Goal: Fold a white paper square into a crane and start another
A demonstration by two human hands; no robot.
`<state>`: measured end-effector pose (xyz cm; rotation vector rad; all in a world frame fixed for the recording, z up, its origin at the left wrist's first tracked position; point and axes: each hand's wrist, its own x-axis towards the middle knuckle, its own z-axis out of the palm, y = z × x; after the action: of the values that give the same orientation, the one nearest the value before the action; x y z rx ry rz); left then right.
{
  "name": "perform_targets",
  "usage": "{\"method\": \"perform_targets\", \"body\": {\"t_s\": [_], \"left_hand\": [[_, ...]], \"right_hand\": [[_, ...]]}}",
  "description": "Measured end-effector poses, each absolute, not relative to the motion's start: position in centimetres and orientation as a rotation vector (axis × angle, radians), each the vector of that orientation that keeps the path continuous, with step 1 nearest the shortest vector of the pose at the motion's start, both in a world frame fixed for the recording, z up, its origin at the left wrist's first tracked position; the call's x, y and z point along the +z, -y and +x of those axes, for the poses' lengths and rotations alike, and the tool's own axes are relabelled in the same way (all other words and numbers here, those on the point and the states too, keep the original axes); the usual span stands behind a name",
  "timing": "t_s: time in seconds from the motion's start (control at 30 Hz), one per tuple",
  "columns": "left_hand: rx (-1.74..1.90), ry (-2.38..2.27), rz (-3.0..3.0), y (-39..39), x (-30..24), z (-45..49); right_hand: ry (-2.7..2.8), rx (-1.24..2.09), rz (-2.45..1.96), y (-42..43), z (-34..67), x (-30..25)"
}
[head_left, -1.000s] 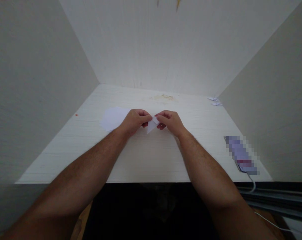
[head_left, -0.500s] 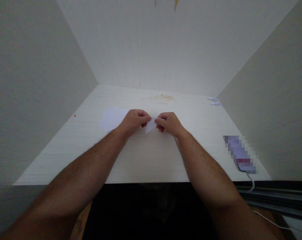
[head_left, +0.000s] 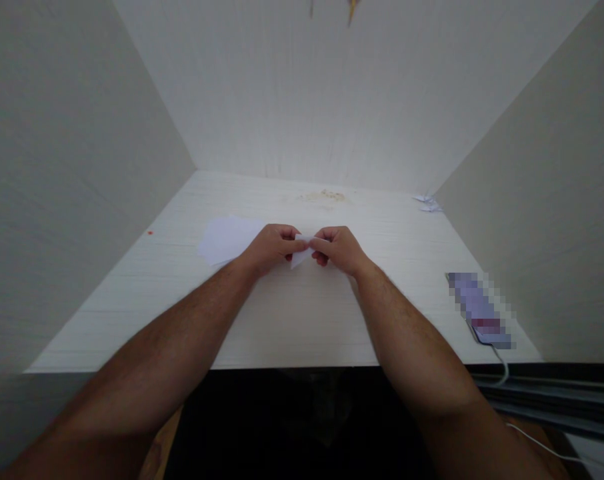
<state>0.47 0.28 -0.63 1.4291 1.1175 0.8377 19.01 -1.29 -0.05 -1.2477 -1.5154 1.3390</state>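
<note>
A small folded piece of white paper point(head_left: 299, 257) is held up between my two hands, above the middle of the white desk point(head_left: 292, 320). My left hand point(head_left: 276, 245) pinches it from the left, thumb lying across its face. From the right, my right hand point(head_left: 334, 244) grips its other side between thumb and forefinger. The two thumb tips nearly meet on the paper. One pointed corner hangs down between the hands; the fingers cover the rest. Flat on the desk, just left of my left hand, lie white paper sheets point(head_left: 227, 239), partly behind that hand.
At the desk's right side lies a phone point(head_left: 477, 310), its screen blurred, with a white cable point(head_left: 505, 370) running off the front edge. Folded white paper pieces point(head_left: 429, 203) sit in the back right corner. Walls enclose the back and both sides. A brownish stain point(head_left: 327, 196) marks the desk's rear.
My left thumb has slid right across the paper, toward the right thumb, and the left hand has shifted slightly. More of the paper's top edge shows. My right hand is nearly still.
</note>
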Motion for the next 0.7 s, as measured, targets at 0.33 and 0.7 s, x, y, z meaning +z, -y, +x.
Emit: {"method": "perform_targets", "body": {"t_s": [0.33, 0.7], "left_hand": [[0.843, -1.129, 1.446, -0.4, -0.6, 0.4], [0.843, -1.166, 1.568, -0.3, -0.4, 0.4]], "right_hand": [[1.537, 1.335, -1.271, 1.4, 18.9, 0.1], [1.577, 1.199, -1.213, 1.0, 19.0, -0.9]]}}
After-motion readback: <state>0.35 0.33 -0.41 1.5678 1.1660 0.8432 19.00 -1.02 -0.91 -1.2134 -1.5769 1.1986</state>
